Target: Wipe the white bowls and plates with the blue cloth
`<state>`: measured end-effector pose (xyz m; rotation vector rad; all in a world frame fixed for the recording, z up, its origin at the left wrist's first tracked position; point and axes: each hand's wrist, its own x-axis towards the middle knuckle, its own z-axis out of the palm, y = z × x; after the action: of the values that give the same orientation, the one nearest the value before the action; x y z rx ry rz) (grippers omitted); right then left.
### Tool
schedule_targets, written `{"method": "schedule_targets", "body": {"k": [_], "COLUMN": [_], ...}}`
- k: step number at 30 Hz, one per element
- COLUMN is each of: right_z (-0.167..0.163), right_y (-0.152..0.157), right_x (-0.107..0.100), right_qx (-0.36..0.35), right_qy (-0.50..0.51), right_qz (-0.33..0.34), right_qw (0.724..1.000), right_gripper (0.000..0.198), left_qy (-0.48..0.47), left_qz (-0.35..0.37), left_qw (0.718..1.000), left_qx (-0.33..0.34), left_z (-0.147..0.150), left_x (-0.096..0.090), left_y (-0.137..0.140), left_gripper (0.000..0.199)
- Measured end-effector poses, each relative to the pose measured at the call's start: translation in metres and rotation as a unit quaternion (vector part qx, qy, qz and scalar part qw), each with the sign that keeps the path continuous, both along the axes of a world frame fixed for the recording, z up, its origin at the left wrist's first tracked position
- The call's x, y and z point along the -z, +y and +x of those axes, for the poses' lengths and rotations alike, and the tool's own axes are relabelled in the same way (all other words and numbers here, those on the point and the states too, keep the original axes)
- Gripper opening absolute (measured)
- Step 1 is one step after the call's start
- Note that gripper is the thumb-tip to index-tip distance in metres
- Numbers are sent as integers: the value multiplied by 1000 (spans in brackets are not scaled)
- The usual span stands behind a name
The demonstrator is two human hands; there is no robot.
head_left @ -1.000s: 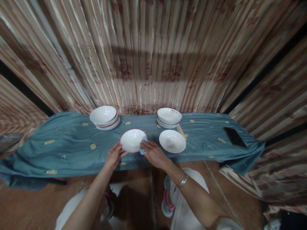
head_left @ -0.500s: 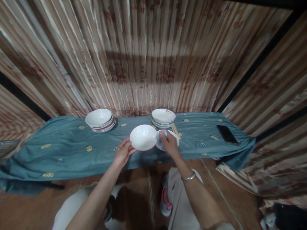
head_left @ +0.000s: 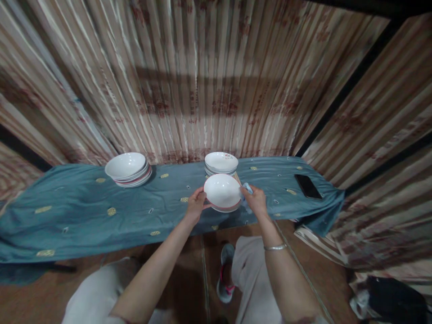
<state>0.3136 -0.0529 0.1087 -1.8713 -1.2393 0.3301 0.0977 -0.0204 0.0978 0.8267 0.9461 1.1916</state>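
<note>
A white bowl with a thin red rim [head_left: 222, 191] is held over the front middle of the table, its inside facing up towards me. My left hand [head_left: 196, 205] grips its left edge, thumb at the rim and fingers underneath. On the bowl's right side, my right hand [head_left: 255, 200] is closed on a light blue cloth [head_left: 248, 187] that touches the rim. Another pale rim shows just under the bowl's lower edge, mostly hidden. Close behind stands a stack of white plates [head_left: 221, 162], the top one with a small floral print.
A stack of bowls and plates [head_left: 127, 167] stands on the table's left. A black phone [head_left: 308, 186] lies to the right. Wooden chopsticks [head_left: 238, 179] show partly beside the plate stack. The table has a teal patterned cloth [head_left: 131, 229]; a striped curtain [head_left: 192, 90] hangs behind.
The bowl has moved right with my left hand and now covers most of the white dish below. My right hand with the cloth has shifted to the bowl's right edge. The view has turned slightly.
</note>
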Motion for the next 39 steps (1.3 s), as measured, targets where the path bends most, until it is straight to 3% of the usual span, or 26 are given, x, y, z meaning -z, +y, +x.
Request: {"method": "schedule_targets", "body": {"k": [5,12,19,33,36,39], "right_z": [12,26,23,25,31,34], "right_y": [6,11,9,6,5,5], "right_x": [11,28,27,23,22,24], "right_qx": [14,7,-32,-35,14,7], "right_qy": [39,53,21,-43,-61,-42], "right_qz": [-2,-15,-23,-55,-59,-101], "right_qw": [999,998,999,997,996,994], "right_gripper": [42,45,38,37,37,43], "left_qy": [62,191,265,519,473,375], "left_qz": [41,183,189,272,279,222], "left_qw": [997,964,945,810,836,900], "left_qx": [4,-20,-42,-8,2,14], "left_z": [10,8,6,1,-1,1], "left_x": [4,16,24,45,47,50], "left_y": [7,18,21,17,16,15], "left_gripper": [29,16,12,35,35,37]}}
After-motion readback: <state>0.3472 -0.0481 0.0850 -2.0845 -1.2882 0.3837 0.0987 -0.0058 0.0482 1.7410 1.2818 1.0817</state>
